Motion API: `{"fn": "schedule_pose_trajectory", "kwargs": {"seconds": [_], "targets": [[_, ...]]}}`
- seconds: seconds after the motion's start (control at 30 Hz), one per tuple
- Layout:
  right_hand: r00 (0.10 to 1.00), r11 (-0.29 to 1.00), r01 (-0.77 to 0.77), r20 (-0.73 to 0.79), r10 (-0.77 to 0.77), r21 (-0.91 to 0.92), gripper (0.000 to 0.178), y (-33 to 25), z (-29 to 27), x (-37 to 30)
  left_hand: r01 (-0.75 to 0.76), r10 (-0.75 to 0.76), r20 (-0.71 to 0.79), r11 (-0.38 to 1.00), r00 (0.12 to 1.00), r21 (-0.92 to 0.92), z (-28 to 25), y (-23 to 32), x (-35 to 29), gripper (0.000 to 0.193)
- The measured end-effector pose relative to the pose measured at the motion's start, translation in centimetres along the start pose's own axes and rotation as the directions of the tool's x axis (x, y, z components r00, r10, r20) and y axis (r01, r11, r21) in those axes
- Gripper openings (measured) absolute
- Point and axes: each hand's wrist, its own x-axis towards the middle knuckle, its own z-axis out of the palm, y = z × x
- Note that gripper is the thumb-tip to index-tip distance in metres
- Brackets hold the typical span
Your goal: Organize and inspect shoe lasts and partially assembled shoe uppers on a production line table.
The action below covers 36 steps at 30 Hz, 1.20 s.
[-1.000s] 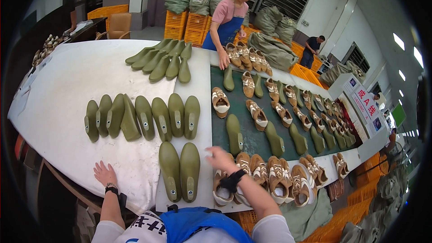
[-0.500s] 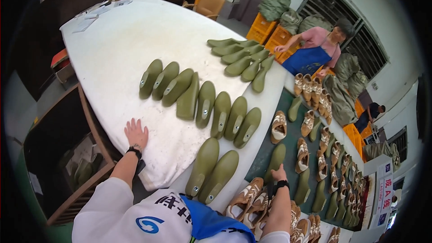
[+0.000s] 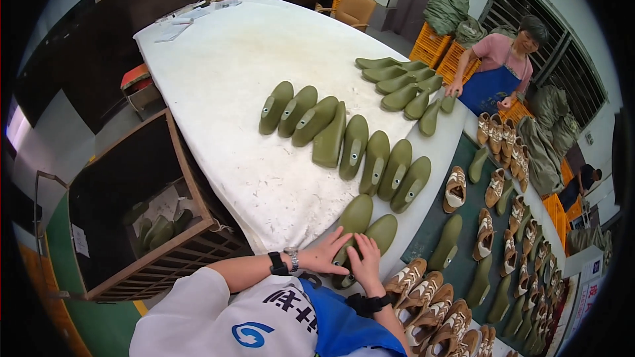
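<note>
Two olive-green shoe lasts lie side by side at the near edge of the white-covered table, the left last (image 3: 356, 214) and the right last (image 3: 382, 231). My left hand (image 3: 324, 253) is on the left last's heel end, fingers and thumb on either side of it. Beside it, my right hand (image 3: 366, 263) closes over the right last's heel end. My hands partly cover both heels. Farther off, a slanted row of several lasts (image 3: 354, 147) lies on the cloth, and another group (image 3: 399, 96) sits at the far right.
To the right, a dark green surface (image 3: 433, 221) carries rows of brown-and-white shoes (image 3: 484, 233) and lasts. More shoes (image 3: 430, 301) crowd by my right forearm. A wooden-framed bin (image 3: 192, 178) with lasts stands left. A co-worker (image 3: 493, 73) in a blue apron reaches toward the far lasts.
My left hand has moved right from the cloth to the near lasts. My right hand has left the last on the green surface and come to the same pair. The view has shifted left.
</note>
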Motion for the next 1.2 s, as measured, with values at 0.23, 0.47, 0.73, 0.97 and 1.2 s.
{"fn": "schedule_pose_trajectory", "kwargs": {"seconds": [0.23,0.47,0.73,0.97,1.2], "targets": [[0.993,0.992,-0.115,-0.041,0.113,-0.057,0.046,0.6,-1.4,-2.3,0.054,0.014,0.363,0.982,0.931,-0.178,0.0,0.5,2.6,0.107],[0.974,0.980,-0.187,-0.144,0.176,-0.071,0.028,2.9,-2.6,-4.9,0.148,-0.151,0.003,0.962,0.988,-0.230,-4.4,-4.3,9.6,0.070],[0.967,0.986,-0.142,-0.224,0.118,-0.091,0.019,2.8,-1.7,-4.7,0.328,-0.368,-0.574,0.928,0.732,-0.177,-11.7,-10.7,22.1,0.088],[0.964,0.978,-0.190,-0.206,0.170,-0.081,0.018,3.1,-1.9,-4.0,0.336,-0.449,-0.545,0.893,0.708,-0.299,-8.3,-11.6,25.2,0.081],[0.968,0.983,-0.176,-0.190,0.163,-0.050,0.016,2.9,-1.7,-3.0,0.284,-0.334,-0.480,0.942,0.811,-0.176,-7.5,-13.9,26.2,0.087]]}}
